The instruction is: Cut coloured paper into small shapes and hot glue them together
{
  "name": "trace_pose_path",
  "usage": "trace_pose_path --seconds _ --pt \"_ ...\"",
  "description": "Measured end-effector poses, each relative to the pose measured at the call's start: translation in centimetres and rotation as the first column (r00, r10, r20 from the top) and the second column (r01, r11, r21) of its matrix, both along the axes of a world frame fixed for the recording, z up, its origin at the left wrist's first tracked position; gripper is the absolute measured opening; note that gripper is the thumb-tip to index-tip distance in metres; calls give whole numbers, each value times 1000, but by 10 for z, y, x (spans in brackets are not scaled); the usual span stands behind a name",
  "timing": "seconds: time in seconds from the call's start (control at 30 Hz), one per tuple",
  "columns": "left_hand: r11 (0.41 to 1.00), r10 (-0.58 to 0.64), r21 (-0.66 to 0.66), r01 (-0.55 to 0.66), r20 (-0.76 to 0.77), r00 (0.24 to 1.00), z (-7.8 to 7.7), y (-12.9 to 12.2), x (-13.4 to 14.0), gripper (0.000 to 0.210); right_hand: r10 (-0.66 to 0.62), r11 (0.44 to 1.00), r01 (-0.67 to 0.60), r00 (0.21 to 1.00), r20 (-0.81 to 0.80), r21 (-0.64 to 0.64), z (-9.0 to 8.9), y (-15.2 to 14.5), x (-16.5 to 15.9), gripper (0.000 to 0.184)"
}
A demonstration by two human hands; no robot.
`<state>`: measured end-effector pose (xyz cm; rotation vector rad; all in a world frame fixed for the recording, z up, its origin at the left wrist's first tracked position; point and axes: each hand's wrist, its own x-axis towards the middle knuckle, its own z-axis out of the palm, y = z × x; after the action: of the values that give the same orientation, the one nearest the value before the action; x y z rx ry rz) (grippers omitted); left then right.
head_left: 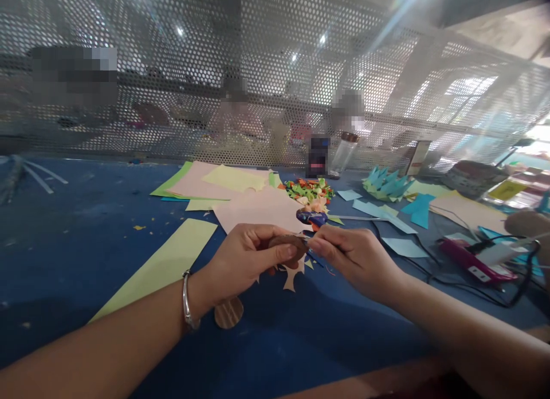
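Note:
Near the middle of the view, my left hand (253, 253) is closed around a brown round piece (289, 245), thumb across its face. My right hand (356, 258) is pinched closed at that piece's right edge; what its fingertips hold is too small to make out. Just below the fingers is a pale pink cut-paper scrap (294, 277) with pointed ends. A striped brown disc (229, 313) lies on the blue table below my left wrist. Beyond my hands rests a dark blue-handled tool (311, 216) with a long pale shaft.
Pink paper (262, 210) and a yellow-green strip (158, 270) lie behind and left. Small coloured paper pieces (309, 190) are heaped beyond. On the right are blue paper (404, 247), a magenta power strip (468, 261) and black cords. A bottle (345, 153) stands by the perforated screen (172, 118).

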<state>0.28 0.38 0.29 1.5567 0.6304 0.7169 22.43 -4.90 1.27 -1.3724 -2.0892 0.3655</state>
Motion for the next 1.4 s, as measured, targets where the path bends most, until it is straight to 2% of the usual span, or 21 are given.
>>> trace_pose_path --seconds 0.4,0.63,1.03,1.4 --pt "995 6 -102 -1 53 999 2 7 0 23 -2 997 0 1000 -19 -76 -3 14 5 48" --pt "987 40 -160 -32 43 998 6 9 1 20 44 993 -49 998 -46 -111 0 20 5 46" --pt "984 38 -176 -34 21 999 4 17 -1 19 106 981 -116 992 -73 -153 1 36 -2 47" --pt "990 3 -141 -11 -58 998 6 17 -4 25 117 980 -131 989 -95 -150 -3 33 -2 48"
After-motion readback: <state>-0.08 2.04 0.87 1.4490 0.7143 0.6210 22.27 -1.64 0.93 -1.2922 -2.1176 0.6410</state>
